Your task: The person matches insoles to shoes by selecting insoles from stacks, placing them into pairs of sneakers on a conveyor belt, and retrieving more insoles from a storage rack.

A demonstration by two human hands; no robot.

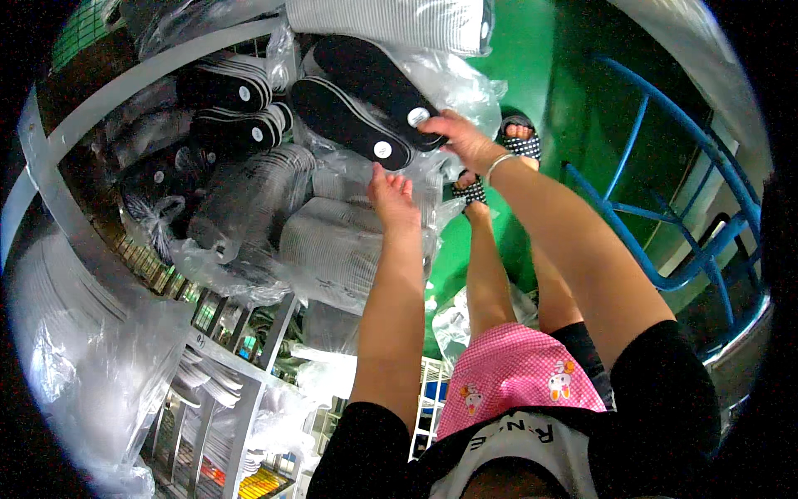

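Observation:
Two stacks of black insoles with pale edges lie side by side on clear plastic bags, a round white sticker on each heel. My right hand [461, 137] is closed on the heel of the farther insole stack [366, 71], thumb on top beside the sticker and fingers underneath. Just below the heel of the nearer insole stack [341, 116] is my left hand [392, 198]. Its fingers are loosely curled and apart from the thumb, whose tip reaches the heel's edge. I see nothing held in that hand.
Bagged stacks of pale insoles [332, 249] fill the rack below the hands. More black insoles [224, 125] lie to the left, behind a curved grey metal bar [79, 125]. A blue tubular frame [640, 158] stands on the green floor [532, 75] at right.

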